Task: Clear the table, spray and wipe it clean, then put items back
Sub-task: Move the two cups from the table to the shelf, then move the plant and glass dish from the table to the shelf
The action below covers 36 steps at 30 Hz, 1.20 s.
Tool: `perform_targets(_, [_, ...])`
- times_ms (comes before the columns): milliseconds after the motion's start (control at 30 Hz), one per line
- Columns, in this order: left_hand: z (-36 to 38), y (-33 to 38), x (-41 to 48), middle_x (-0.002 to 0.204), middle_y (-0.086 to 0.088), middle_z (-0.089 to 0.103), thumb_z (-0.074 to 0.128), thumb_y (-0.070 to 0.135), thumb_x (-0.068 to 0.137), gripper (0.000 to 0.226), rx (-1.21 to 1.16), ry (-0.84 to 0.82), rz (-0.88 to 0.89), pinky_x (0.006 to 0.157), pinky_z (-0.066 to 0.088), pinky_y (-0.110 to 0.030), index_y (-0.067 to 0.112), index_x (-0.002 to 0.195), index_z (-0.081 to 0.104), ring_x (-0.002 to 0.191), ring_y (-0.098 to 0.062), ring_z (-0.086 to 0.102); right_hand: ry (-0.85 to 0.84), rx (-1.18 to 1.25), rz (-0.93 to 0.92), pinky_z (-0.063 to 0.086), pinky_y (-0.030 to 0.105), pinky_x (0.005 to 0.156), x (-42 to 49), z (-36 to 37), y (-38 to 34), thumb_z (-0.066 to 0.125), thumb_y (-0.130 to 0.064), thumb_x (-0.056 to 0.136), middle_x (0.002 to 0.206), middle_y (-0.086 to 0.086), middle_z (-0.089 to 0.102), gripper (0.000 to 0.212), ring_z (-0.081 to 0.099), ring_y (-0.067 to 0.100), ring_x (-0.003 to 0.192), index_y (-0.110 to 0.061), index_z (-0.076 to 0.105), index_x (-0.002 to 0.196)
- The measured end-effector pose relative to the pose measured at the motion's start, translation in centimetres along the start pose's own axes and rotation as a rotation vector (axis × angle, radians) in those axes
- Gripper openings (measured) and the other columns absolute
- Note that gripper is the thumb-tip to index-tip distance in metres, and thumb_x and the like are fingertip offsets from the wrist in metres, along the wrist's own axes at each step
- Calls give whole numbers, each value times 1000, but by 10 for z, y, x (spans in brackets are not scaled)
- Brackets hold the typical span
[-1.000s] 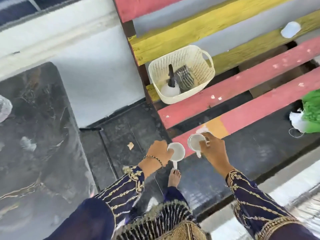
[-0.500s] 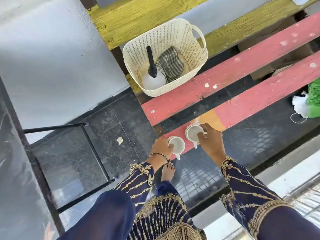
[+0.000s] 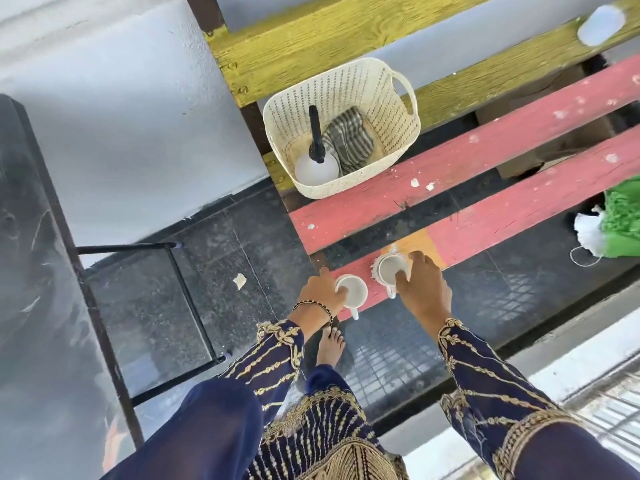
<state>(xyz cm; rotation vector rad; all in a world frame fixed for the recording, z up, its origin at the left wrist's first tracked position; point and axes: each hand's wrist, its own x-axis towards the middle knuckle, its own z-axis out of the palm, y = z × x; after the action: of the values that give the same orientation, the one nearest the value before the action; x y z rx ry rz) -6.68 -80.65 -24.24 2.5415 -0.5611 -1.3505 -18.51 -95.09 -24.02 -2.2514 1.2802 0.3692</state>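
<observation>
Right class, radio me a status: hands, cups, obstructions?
Left hand on left cup. Right hand on right cup. Both cups at red plank. Nothing obstructing.

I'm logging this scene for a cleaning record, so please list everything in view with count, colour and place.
cups: 2, white, on the near red bench slat
basket: 1, cream, on the far red slat
spray bottle: 1, white with black nozzle, in basket
cloth: 1, grey striped, in basket
bench slats: red and yellow
green bag: 1, right edge
table: 1, dark, left
left hand: on the left cup
right hand: on the right cup
bare foot: 1, on dark floor
</observation>
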Motion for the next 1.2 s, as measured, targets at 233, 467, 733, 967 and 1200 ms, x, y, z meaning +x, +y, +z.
perform_targets(233, [-61, -10, -54, 120, -19, 61, 50, 39, 92, 52, -3, 87, 39, 88, 54, -45, 7, 132, 39, 107, -38, 62, 28, 32, -141, 52, 43, 89, -46, -25, -68, 56, -29, 99, 133, 10, 61, 42, 60, 31, 119, -9, 52, 136])
perform_targets(467, [-142, -79, -117, 106, -8, 68, 46, 37, 91, 40, -138, 282, 56, 84, 54, -42, 14, 124, 46, 99, -30, 65, -24, 160, -480, 53, 43, 89, -95, -27, -199, 58, -19, 97, 120, 12, 67, 30, 65, 32, 106, -6, 60, 125])
perform_targets(733, [-229, -212, -200, 110, 2, 70, 46, 36, 89, 37, -304, 601, -10, 86, 48, -33, 22, 123, 53, 107, -22, 62, -35, 139, -837, 57, 42, 86, -178, -3, -369, 60, -26, 97, 121, 1, 69, 32, 70, 18, 94, -13, 61, 127])
perform_targets(967, [-284, -350, -256, 104, 4, 71, 50, 37, 87, 27, -418, 814, -103, 86, 53, -35, 26, 111, 55, 103, -22, 64, -75, 31, -1027, 55, 40, 83, -246, 47, -495, 56, -29, 98, 123, -7, 66, 29, 66, 13, 97, -22, 59, 127])
perform_targets(1200, [-329, -499, -286, 107, 7, 69, 49, 36, 88, 27, -422, 983, -199, 87, 53, -34, 27, 111, 58, 104, -18, 64, -128, -38, -1143, 45, 31, 85, -306, 124, -610, 55, -30, 99, 114, -6, 66, 30, 57, 7, 96, -25, 58, 128])
